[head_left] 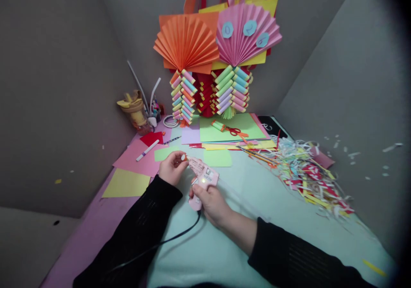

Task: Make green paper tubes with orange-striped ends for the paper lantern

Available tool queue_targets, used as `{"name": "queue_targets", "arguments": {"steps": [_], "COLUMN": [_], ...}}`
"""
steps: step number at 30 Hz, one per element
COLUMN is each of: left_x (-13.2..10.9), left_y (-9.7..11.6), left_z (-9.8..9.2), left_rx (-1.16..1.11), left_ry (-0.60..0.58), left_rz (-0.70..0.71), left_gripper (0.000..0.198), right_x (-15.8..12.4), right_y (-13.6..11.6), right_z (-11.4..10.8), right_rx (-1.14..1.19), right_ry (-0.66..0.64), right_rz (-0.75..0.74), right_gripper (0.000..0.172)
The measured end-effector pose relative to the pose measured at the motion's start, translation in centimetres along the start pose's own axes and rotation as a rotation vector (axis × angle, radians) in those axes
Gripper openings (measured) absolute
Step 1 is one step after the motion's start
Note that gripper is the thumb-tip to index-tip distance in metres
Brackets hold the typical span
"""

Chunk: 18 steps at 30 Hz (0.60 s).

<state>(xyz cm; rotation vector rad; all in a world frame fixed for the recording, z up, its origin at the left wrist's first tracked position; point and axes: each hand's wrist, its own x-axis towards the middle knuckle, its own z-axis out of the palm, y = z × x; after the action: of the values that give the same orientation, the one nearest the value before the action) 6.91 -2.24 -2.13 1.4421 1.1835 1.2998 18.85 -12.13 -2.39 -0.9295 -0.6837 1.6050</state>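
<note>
My right hand (212, 204) is wrapped around the handle of a pink hot glue gun (208, 176), whose nozzle points up and to the left. A clear glue stick (244, 198) trails from its back, and a black cord hangs from the handle. Closed in a pinch, my left hand (172, 168) holds a small orange piece with a white round end (183, 157), which looks like a short paper roll. The nozzle tip is right beside this piece; whether they touch I cannot tell.
Orange (188, 39) and pink paper fans (244, 33) with rolled-paper strings hang at the back. Coloured sheets (128, 183), red-handled scissors (234, 130) and a white pen (147, 150) lie around. Paper scraps (308, 172) are heaped right; a yellow pot (136, 112) stands back left.
</note>
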Motion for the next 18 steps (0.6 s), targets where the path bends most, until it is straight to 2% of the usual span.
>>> {"name": "queue_targets", "arguments": {"steps": [13,18], "left_x": [0.11,0.13], "left_y": [-0.30,0.05], "left_z": [-0.11,-0.13], "left_rx": [-0.027,-0.044], "left_ry": [-0.018,0.010], "left_rz": [-0.008,-0.009], "left_gripper": [0.031,0.033], "right_x": [0.21,0.22], "right_y": [0.27,0.24], "right_z": [-0.24,-0.30], "right_rx": [-0.001,0.006], "right_ry": [0.011,0.008], "right_rz": [-0.020,-0.025], "right_gripper": [0.037,0.035]}}
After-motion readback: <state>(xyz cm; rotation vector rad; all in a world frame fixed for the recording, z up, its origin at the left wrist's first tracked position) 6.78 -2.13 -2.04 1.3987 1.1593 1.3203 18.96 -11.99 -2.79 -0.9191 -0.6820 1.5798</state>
